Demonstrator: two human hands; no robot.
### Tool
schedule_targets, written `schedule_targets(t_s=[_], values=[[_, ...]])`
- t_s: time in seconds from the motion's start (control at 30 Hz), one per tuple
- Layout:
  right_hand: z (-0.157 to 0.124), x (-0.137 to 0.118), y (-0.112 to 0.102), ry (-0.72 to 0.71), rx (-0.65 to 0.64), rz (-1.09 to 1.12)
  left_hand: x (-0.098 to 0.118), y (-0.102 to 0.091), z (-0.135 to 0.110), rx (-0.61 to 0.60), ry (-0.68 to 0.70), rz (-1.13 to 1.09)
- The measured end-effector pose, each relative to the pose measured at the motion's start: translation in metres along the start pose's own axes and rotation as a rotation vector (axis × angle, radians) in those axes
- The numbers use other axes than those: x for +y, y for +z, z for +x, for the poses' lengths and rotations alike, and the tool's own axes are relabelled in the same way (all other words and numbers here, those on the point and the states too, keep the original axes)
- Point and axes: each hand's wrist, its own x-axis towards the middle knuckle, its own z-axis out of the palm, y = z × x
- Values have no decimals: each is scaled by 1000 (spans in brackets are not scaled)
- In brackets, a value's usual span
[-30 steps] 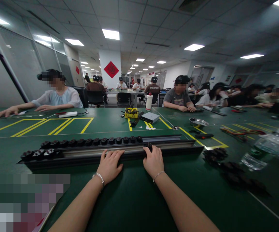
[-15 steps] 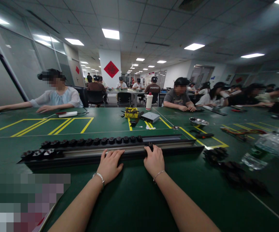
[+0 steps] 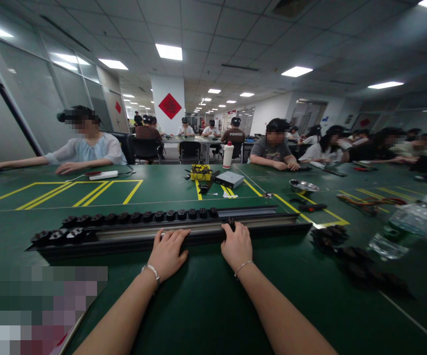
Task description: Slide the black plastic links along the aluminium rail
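A green table (image 3: 206, 315) spreads across the near scene. On it, running left to right, lies a long black rail (image 3: 124, 241), a few black blocks (image 3: 58, 236) at its left end; a far rail (image 3: 248, 213) just behind carries a row of more. A loose pile (image 3: 357, 266) lies to the right. The left hand (image 3: 168, 253) rests on the near rail's edge, fingers spread, gripping nothing. The right hand (image 3: 237, 246) grasps a small black block (image 3: 231, 224) at that rail between thumb and fingers.
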Motion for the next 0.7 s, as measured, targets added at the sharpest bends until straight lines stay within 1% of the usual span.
schedule_targets(t_s=[0.23, 0.7], values=[[0, -1, -4, 14, -39, -9, 0, 0, 0, 5, 3, 3], [0, 0, -3, 32, -13, -13, 1, -1, 0, -2, 1, -14]])
